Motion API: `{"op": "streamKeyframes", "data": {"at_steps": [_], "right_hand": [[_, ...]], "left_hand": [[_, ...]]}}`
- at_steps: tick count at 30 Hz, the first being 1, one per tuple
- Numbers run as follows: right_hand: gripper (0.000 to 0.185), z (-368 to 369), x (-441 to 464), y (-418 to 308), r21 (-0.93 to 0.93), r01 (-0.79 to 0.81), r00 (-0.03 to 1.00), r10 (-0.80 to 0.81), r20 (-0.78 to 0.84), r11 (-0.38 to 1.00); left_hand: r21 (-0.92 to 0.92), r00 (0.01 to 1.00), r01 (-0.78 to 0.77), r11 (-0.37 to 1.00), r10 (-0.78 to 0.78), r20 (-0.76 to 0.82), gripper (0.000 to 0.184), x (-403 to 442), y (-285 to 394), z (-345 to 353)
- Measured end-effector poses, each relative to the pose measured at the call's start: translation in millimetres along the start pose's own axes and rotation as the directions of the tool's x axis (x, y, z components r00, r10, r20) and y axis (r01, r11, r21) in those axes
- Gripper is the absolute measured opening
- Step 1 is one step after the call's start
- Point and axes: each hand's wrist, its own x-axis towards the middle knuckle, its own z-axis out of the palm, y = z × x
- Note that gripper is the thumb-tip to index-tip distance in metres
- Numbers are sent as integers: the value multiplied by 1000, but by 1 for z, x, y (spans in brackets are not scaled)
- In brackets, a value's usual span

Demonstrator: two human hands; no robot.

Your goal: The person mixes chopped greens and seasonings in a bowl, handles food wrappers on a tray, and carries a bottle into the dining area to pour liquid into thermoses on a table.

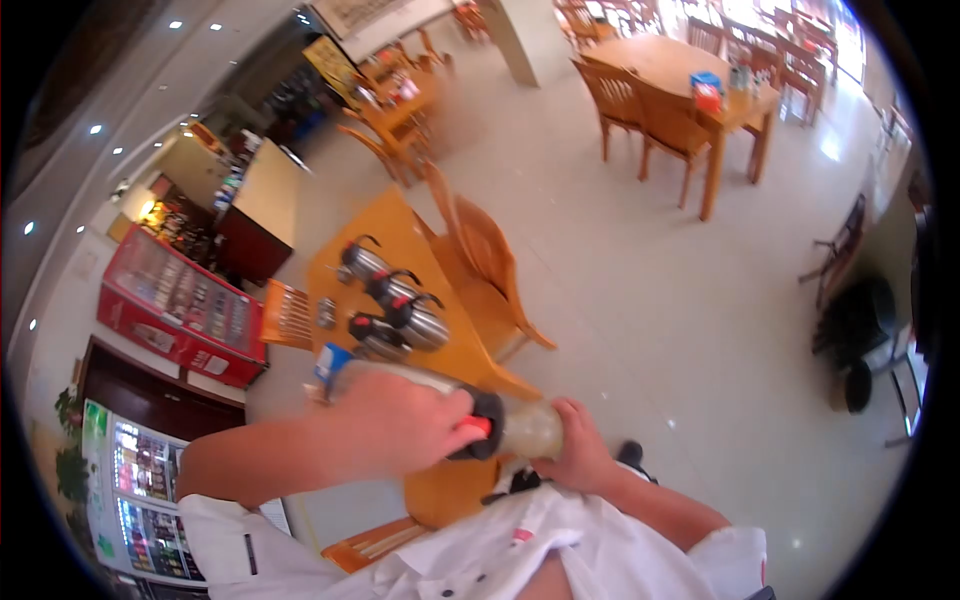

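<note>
My left hand (400, 425) is closed round a steel thermos pot, with its fingers by a red button on the black collar (487, 425). The pot lies nearly sideways, and its black end meets a pale translucent container (530, 430). My right hand (585, 450) grips the far side of that container. What is inside it is too blurred to tell. Beyond my hands, several steel pots (425, 327) with black handles stand on the wooden table (465, 350). A small metal tin (326, 312) and a blue-and-white packet (330, 362) are near them.
Wooden chairs (490, 250) stand close around the table. A red-framed display cooler (180, 305) and a counter (268, 195) are at the left. Another dining table (660, 65) with chairs is at the upper right. Dark bins (862, 315) stand at the right edge.
</note>
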Motion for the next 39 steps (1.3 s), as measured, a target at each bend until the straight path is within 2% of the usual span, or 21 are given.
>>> {"op": "streamKeyframes", "data": {"at_steps": [3,4,11,14,17,20,23,32,35,39], "right_hand": [[93,-4,3,-7,10,-22,999,22,50,1000],[94,-4,2,-10,-20,-34,997,36,66,999],[92,7,4,-10,-33,16,999,-14,50,999],[93,10,5,-18,-60,40,999,-40,9,997],[91,8,8,-28,24,-103,992,101,70,994],[88,3,14,-38,39,-95,989,90,115,995],[84,2,18,-44,67,-176,973,164,164,982],[82,4,19,-48,142,-210,960,176,218,967],[83,9,13,-44,118,-176,975,157,154,977],[84,6,17,-51,155,-195,964,161,212,968]], "left_hand": [[-14,1000,-5,1000,5,16,39,-3,-1,-1],[-47,997,16,999,-12,81,39,-2,-2,-2],[-119,972,86,989,-57,230,39,-3,-7,-2],[-148,982,81,986,-54,180,38,-5,-12,7],[-163,990,88,983,-67,126,42,-7,-15,8],[-169,994,77,983,-62,92,44,-9,-16,6],[-163,995,61,985,-48,82,45,-10,-16,4],[-133,998,10,991,-2,60,45,-16,-15,3],[-138,998,11,990,-2,67,46,-18,-13,0],[-149,997,15,989,-4,73,45,-20,-12,-1]]}}
